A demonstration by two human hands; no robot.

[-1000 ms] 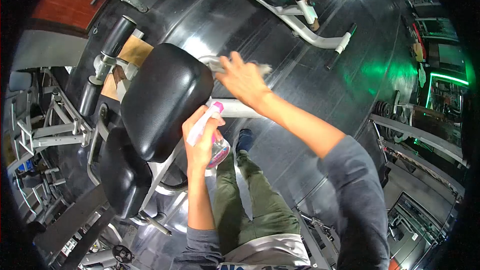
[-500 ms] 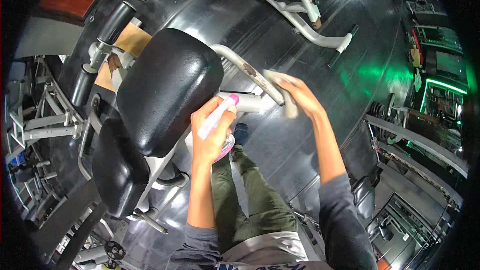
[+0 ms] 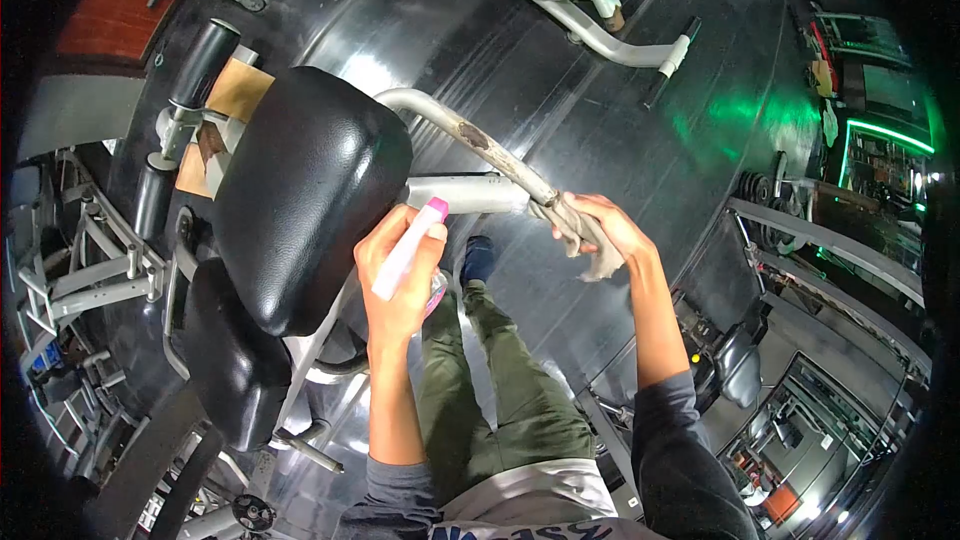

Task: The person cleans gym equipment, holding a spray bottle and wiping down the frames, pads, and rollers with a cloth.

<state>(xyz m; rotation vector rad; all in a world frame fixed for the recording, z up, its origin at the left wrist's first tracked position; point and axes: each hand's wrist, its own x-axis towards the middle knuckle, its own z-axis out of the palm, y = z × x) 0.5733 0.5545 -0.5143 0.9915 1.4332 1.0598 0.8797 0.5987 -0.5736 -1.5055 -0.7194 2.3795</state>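
A crumpled beige cloth [image 3: 592, 242] touches the scuffed bar [image 3: 475, 136], apart from the pink-tipped spray bottle [image 3: 408, 254].

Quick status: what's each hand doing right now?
Left hand: closed, holding the spray bottle.
Right hand: closed, holding the cloth at the end of the metal bar.
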